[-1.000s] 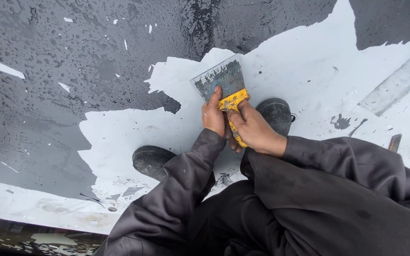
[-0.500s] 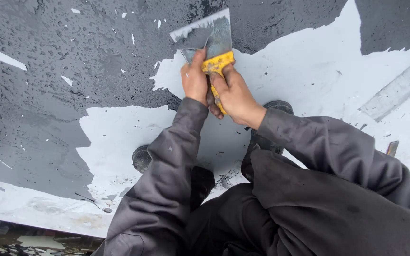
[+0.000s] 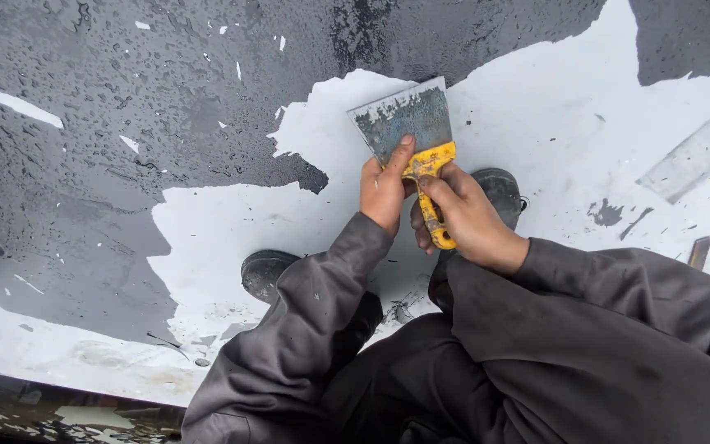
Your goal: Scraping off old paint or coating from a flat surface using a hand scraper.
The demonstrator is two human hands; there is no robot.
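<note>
You grip the scraper (image 3: 415, 140) at the frame's upper middle: right hand (image 3: 462, 215) wrapped on its yellow handle, left hand (image 3: 384, 187) pressing the blade. You are mid-scrape; next, push toward the dark coating (image 3: 166, 107).

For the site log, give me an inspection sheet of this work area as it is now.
Surface: wet dark coating with water drops, scraped back to a white layer.
Job's things: wide scraper, yellow handle, blade flat on the white area.
Clutter: small white flecks on the dark coating; a pale strip at right.
Hands: left hand presses the blade; right hand grips the handle.
Cables: nothing seen.
Surroundings: dark boots, grey sleeves.
</note>
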